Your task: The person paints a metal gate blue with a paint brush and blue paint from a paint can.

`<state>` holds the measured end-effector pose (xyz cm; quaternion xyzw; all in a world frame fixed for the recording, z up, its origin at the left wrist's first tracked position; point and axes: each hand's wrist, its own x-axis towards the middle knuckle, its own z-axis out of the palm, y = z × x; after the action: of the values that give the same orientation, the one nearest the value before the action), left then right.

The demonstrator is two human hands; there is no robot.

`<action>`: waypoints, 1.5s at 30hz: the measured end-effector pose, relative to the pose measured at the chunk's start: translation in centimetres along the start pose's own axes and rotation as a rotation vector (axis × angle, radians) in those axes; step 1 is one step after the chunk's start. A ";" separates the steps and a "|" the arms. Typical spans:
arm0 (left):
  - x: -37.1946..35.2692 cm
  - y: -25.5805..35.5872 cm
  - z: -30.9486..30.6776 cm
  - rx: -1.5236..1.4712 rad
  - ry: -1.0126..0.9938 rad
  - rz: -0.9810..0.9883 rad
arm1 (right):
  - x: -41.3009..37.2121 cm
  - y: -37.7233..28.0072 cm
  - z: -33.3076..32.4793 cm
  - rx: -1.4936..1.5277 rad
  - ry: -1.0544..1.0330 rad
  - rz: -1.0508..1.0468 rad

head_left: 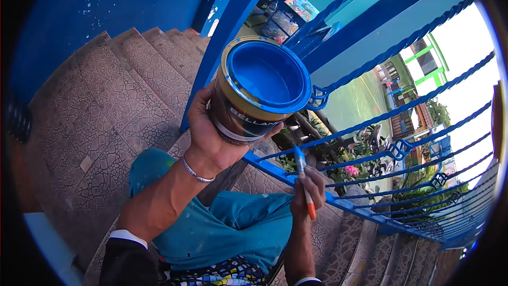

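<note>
My left hand [207, 133] grips an open can of blue paint [257, 91] from below and holds it up at chest height, tilted toward me. A thin bracelet circles that wrist. My right hand [308, 189] holds a small paintbrush [304, 179] with an orange handle. Its blue-coated bristle end touches the lower rail of the blue metal railing [338, 201]. My knees in teal trousers [222, 228] show below both hands.
I sit on patterned stone stairs [111, 111] that rise to the upper left beside a blue wall [106, 0]. A blue post [227, 26] stands behind the can. Beyond the railing lie plants, a pink flower [351, 170], a yard and colourful buildings.
</note>
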<state>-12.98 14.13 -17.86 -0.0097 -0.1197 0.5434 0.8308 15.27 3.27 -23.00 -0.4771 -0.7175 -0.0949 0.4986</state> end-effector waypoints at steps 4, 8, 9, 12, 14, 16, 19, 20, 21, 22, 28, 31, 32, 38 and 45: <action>-0.2 0.1 0.2 -0.015 -0.020 0.008 | -1.1 1.9 2.1 -0.123 -0.309 -0.023; -0.4 0.2 0.4 0.051 0.023 0.058 | -1.0 4.2 0.6 -0.141 -0.142 0.056; -0.4 0.3 0.4 0.079 0.053 0.075 | -0.9 4.2 -0.1 -0.130 -0.068 0.098; -0.1 0.8 -0.2 0.109 0.052 0.112 | -0.5 2.3 -1.2 -0.170 0.123 -0.010; 0.0 1.0 -0.6 0.134 0.066 0.128 | -0.3 0.6 -0.9 -0.166 0.050 -0.078; 0.0 1.2 -0.9 0.142 0.073 0.136 | -0.4 -1.3 0.1 -0.211 -0.122 -0.118; 0.1 1.3 -0.6 0.121 0.065 0.126 | -1.1 -0.9 2.5 -0.340 -0.591 -0.178; 0.1 1.3 -0.5 0.113 0.066 0.124 | -1.7 -0.2 3.7 -0.353 -0.644 -0.206; 0.0 1.3 -0.5 0.104 0.069 0.121 | -2.7 0.7 5.0 -0.367 -0.699 -0.232; 0.0 1.2 -0.4 0.096 0.071 0.119 | -3.7 1.7 6.2 -0.380 -0.753 -0.260; -0.3 1.2 -0.2 0.046 0.031 0.074 | -9.4 6.4 8.0 -0.622 -1.030 -0.366; -0.5 1.0 0.3 -0.007 0.013 0.049 | -9.9 6.4 5.2 -0.608 -1.107 -0.341; -0.5 1.0 0.3 -0.031 0.018 0.035 | -10.1 6.4 4.0 -0.563 -1.148 -0.275; -0.7 -0.2 0.5 0.016 0.107 -0.012 | -4.2 0.2 -4.0 -0.178 -0.763 0.075; -1.2 -3.5 0.9 0.060 0.142 -0.109 | -6.1 -1.9 -11.0 0.267 0.182 0.998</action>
<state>-10.46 11.52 -16.73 -0.0168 -0.0442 0.4988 0.8654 20.95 -8.08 -21.95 -0.6830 -0.3627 0.2054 0.5998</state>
